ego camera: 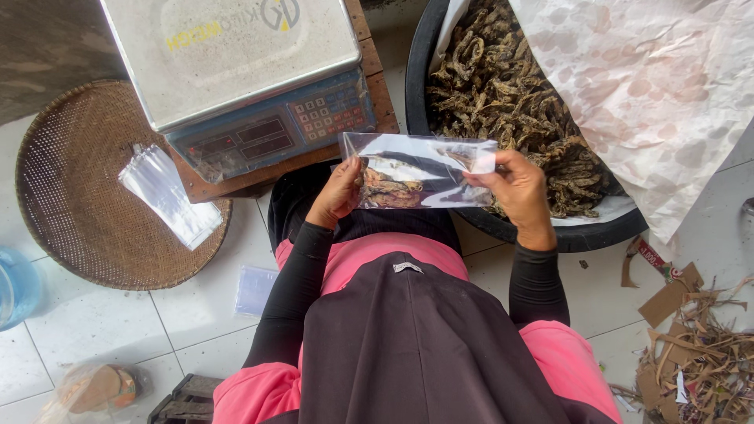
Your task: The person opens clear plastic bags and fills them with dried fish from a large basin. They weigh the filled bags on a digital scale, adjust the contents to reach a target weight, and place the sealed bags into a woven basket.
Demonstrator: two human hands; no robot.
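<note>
While I look down from the head camera, the widest thing I see is the white, grease-blotched paper sheet (660,102) draped over the right of a black tub (420,71) heaped with dark dried strips (510,94). Left of it lies a round woven tray (71,196) on the tiled floor, carrying a stack of empty clear bags (169,196). Between them a digital scale (243,71) sits on a wooden stand, its blue keypad panel facing me. Torn cardboard scraps (691,345) litter the lower right.

Held level in front of the chest is a clear plastic pouch (420,171), part-filled with brown pieces at its left end. My left hand (339,192) is closed around that left end, fingers curled. My right hand (514,184) pinches the right edge between thumb and fingers, wrist raised.
</note>
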